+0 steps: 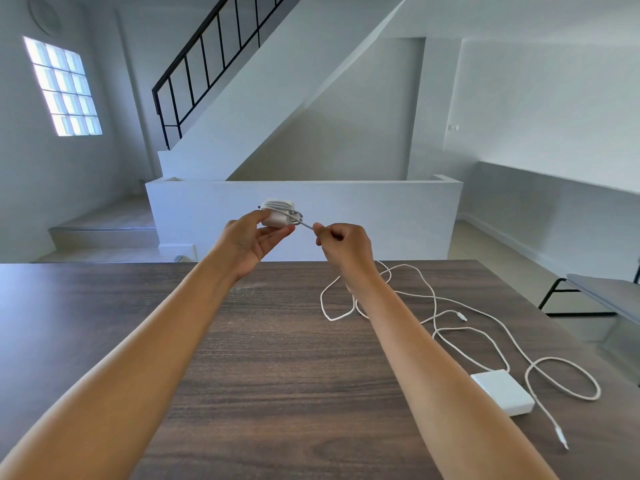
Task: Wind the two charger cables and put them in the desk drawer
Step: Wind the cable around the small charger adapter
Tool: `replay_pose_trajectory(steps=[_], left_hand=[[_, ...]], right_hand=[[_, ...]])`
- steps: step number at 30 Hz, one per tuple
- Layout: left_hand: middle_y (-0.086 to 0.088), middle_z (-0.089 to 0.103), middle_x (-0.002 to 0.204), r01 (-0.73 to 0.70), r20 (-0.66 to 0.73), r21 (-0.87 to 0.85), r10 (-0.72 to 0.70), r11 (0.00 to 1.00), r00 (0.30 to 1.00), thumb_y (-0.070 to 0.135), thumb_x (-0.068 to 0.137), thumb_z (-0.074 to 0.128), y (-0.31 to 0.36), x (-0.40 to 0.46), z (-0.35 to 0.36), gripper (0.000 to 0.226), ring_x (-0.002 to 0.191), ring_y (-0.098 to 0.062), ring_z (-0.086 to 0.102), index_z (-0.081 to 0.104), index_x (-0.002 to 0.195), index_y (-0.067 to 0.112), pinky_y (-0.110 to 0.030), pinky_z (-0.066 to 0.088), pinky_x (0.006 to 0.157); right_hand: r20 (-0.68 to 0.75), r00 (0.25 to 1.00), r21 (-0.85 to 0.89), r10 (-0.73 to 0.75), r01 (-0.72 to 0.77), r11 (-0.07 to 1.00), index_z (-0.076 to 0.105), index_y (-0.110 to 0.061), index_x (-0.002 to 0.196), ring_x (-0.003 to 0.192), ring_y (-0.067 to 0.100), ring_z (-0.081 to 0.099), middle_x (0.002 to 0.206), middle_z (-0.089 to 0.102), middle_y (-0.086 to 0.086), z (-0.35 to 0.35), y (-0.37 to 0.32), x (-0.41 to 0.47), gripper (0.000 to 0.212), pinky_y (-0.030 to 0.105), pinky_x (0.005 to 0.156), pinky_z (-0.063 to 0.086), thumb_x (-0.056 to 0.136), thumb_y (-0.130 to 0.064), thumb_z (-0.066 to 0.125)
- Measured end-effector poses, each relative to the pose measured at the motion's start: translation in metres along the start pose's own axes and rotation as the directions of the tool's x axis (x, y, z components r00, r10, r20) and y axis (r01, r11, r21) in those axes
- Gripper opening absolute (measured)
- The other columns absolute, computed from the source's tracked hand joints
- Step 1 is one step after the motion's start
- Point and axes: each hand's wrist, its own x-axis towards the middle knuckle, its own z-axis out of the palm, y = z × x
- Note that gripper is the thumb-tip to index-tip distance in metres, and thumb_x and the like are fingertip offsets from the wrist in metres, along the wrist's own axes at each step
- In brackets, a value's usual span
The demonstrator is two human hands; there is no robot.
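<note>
My left hand (254, 239) holds a white charger block (278, 213) up in the air above the desk's far edge, with several turns of its cable wound around it. My right hand (341, 245) pinches the free end of that cable (306, 224) just right of the block, pulled taut. A second white charger block (504, 391) lies on the dark wood desk (277, 358) at the right. Its long white cable (485, 332) sprawls in loose loops across the desk, with one plug end (561, 439) near the front right. No drawer is visible.
Beyond the desk stand a low white wall (381, 216) and a staircase with a black railing (207, 60). A bench with black legs (595, 296) stands off the desk's right edge. A glass-block window (64, 88) is at the left.
</note>
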Motion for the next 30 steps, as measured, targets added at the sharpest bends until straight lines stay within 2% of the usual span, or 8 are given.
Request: replay_pose_trajectory(steps=[6,8,10,13,18,25,30], left_hand=[[-0.017,0.068,0.093,-0.006,0.051,0.102,0.000,0.995,0.999,0.012,0.093,0.053,0.005,-0.003,-0.005,0.021,0.070,-0.019,0.071,0.056,0.111,0.000,-0.024,0.060,0.065],[-0.016,0.065,0.097,0.016,0.079,0.064,-0.021,0.998,0.997,0.010,0.093,0.051,0.004,-0.003,-0.008,0.023,0.072,-0.019,0.070,0.055,0.112,-0.001,-0.023,0.060,0.066],[-0.017,0.062,0.101,0.045,0.100,0.026,-0.047,0.999,0.994,0.009,0.091,0.048,0.002,-0.005,-0.010,0.024,0.076,-0.022,0.068,0.053,0.112,-0.003,-0.023,0.059,0.064],[-0.018,0.062,0.096,0.087,0.116,-0.017,-0.084,0.996,0.990,0.009,0.087,0.047,0.001,-0.007,-0.013,0.028,0.076,-0.024,0.067,0.053,0.111,-0.004,-0.024,0.059,0.064],[-0.015,0.066,0.096,0.082,0.114,0.060,-0.088,0.995,0.990,0.028,0.087,0.064,0.006,-0.006,-0.015,0.039,0.071,-0.021,0.071,0.058,0.113,-0.001,-0.025,0.059,0.063],[-0.012,0.074,0.079,0.021,0.109,0.135,-0.036,0.991,0.993,0.022,0.094,0.056,0.008,-0.003,-0.012,0.025,0.071,-0.019,0.073,0.061,0.103,-0.001,-0.023,0.058,0.059],[-0.014,0.075,0.080,-0.015,0.091,0.105,0.006,0.994,0.996,0.019,0.095,0.055,0.017,0.001,-0.014,0.026,0.074,-0.021,0.073,0.059,0.105,-0.004,-0.024,0.059,0.063]], right_hand=[[-0.027,1.000,-0.015,-0.007,0.007,1.000,0.067,0.008,0.077,0.043,0.009,0.036,0.038,0.042,-0.011,-0.008,0.000,0.007,0.042,0.021,0.049,0.032,0.093,-0.030,0.060],[-0.022,1.000,-0.034,-0.006,0.005,0.999,0.068,0.005,0.075,0.040,0.006,0.035,0.033,0.042,-0.012,-0.009,0.001,0.009,0.040,0.020,0.047,0.031,0.092,-0.030,0.061],[-0.015,1.000,-0.044,-0.018,0.017,0.999,0.068,0.003,0.072,0.040,0.005,0.035,0.037,0.043,-0.010,-0.008,0.001,0.010,0.039,0.020,0.047,0.031,0.091,-0.030,0.062],[0.016,0.999,-0.073,-0.042,0.043,0.996,0.067,-0.006,0.066,0.034,0.003,0.038,0.037,0.043,-0.011,-0.008,-0.001,0.012,0.035,0.012,0.041,0.029,0.090,-0.030,0.063],[0.052,0.997,-0.075,-0.056,0.060,0.995,0.066,-0.010,0.063,0.031,0.002,0.036,0.041,0.042,-0.010,-0.010,0.000,0.013,0.033,0.009,0.037,0.027,0.090,-0.030,0.064],[0.068,0.997,-0.019,-0.029,0.030,0.999,0.067,-0.011,0.067,0.032,0.002,0.036,0.030,0.038,-0.014,-0.009,0.005,0.011,0.033,0.009,0.038,0.027,0.091,-0.033,0.063],[0.127,0.992,-0.001,0.003,-0.003,1.000,0.070,-0.010,0.073,0.033,0.004,0.033,0.030,0.030,-0.013,-0.015,0.018,0.006,0.034,0.022,0.053,0.034,0.090,-0.038,0.063]])
